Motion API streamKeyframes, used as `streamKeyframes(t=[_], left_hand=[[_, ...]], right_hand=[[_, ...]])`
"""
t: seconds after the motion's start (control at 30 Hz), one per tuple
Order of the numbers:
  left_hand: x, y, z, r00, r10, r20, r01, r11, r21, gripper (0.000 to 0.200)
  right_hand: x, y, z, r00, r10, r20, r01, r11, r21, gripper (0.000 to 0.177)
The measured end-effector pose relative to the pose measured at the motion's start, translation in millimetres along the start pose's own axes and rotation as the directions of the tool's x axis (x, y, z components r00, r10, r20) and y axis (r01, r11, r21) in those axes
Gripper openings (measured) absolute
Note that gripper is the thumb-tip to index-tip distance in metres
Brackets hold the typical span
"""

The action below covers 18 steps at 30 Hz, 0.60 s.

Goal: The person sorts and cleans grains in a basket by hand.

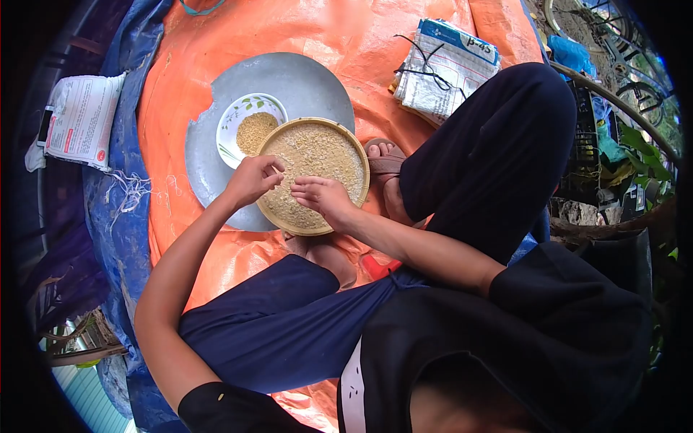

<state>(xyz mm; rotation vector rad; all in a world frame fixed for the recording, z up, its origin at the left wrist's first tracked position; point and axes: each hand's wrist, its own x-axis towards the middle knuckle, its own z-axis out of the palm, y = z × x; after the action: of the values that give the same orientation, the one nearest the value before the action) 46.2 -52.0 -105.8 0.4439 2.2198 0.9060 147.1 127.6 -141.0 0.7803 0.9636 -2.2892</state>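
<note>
A round tray with a tan rim point(364, 155) is filled with pale grain point(310, 155). Over its left side is my left hand point(253, 180), fingers loosely curled and a small gap between the tips; nothing shows between them. Above the lower middle of the grain, my right hand point(325, 200) points left with its fingers extended and no object visible in it. A white bowl with a leaf pattern point(227, 130), at the tray's upper left, holds golden-brown grain point(255, 132). Bowl and tray rest on a large round grey metal sheet point(303, 79).
An orange tarp point(180, 94) lies beneath everything, with blue tarp point(108, 216) along its left. Folded white sacks point(447, 72) sit upper right. A printed bag point(83, 119) lies far left. A sandaled foot point(386, 162) is beside the tray; a red object point(375, 267) lies below.
</note>
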Motion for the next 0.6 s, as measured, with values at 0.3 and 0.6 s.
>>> streamKeyframes(t=[0.3,0.6], left_hand=[[-0.5,-16.4,-0.3,1.000,-0.019,-0.012,0.019,0.996,0.083,0.019],[1.1,-20.5,0.4,1.000,-0.016,-0.016,0.018,0.993,0.115,0.020]], right_hand=[[-4.2,1.3,4.9,0.998,-0.056,-0.014,0.052,0.979,-0.199,0.035],[-6.5,-2.0,5.3,0.995,-0.022,0.092,0.030,0.996,-0.087,0.035]])
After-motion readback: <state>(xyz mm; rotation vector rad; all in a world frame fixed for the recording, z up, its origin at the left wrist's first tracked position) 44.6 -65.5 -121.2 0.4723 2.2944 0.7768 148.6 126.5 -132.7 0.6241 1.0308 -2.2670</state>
